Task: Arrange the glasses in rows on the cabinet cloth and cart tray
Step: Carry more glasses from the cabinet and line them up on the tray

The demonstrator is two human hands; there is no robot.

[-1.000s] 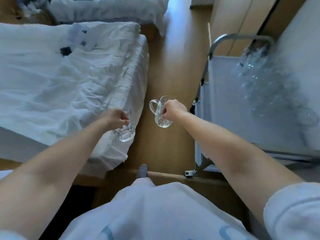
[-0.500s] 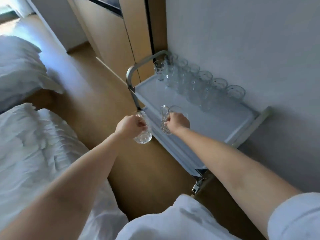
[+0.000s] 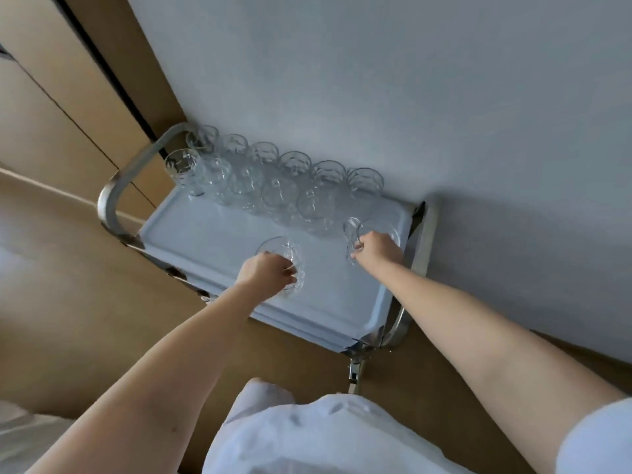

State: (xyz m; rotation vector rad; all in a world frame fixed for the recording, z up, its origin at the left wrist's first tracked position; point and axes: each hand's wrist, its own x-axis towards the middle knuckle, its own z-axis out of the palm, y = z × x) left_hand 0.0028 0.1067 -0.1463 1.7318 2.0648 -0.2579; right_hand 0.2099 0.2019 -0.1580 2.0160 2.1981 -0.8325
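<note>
A white cart tray (image 3: 212,244) stands against the wall. Two rows of clear glasses (image 3: 273,179) run along its far side. My left hand (image 3: 268,275) grips a clear cut glass (image 3: 284,254) over the middle of the tray. My right hand (image 3: 376,249) grips a handled glass mug (image 3: 372,230) at the tray's right end, next to the last glass of the nearer row. Whether either glass rests on the tray I cannot tell.
The cart has metal handles at its left end (image 3: 113,200) and right end (image 3: 420,254). A grey wall (image 3: 410,97) is right behind it, wooden cabinet doors (image 3: 61,97) to the left. Wooden floor (image 3: 85,302) lies in front, white bedding (image 3: 20,436) at bottom left.
I have turned from the bed to the cart. Both hands have carried their glasses from above the floor to over the tray, the right one reaching its right end.
</note>
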